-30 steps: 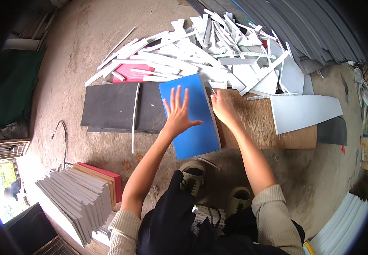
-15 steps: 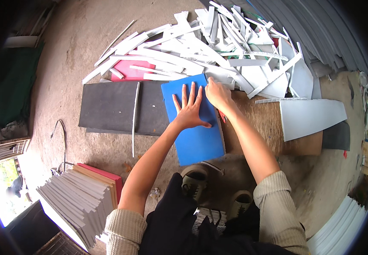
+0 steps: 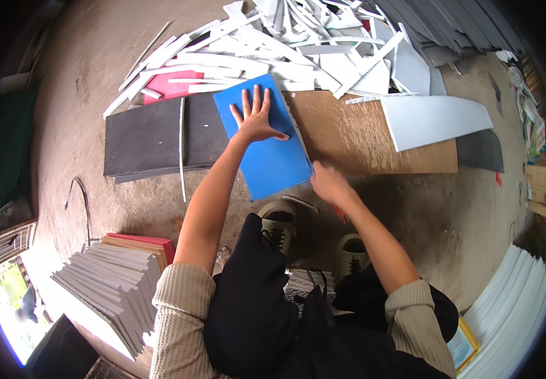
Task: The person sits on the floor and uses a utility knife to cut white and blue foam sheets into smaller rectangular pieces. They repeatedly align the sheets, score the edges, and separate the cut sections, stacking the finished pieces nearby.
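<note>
A blue foam sheet [image 3: 276, 167] lies at a slant over a dark mat [image 3: 143, 142] and a worn brown board [image 3: 342, 136]. Fingers spread, my left hand [image 3: 255, 120] presses flat on its upper half. My right hand [image 3: 331, 183] is closed at the sheet's lower right corner. From below that fist pokes the red handle of a utility knife [image 3: 341, 215]; the fist hides most of it, and its blade is too blurred to make out.
White offcut strips [image 3: 267, 60] are heaped beyond the boards, with a pink sheet [image 3: 175, 82] under some. A pale grey sheet [image 3: 434, 120] lies at right. White sheets [image 3: 106, 284] stand stacked at lower left, more [image 3: 513, 316] at lower right. My shoes [image 3: 277, 221] are close to the blue sheet.
My right hand has come down along the blue sheet's right edge, from the top corner to the bottom corner. My left hand stays pressed on the sheet. The whole view has shifted.
</note>
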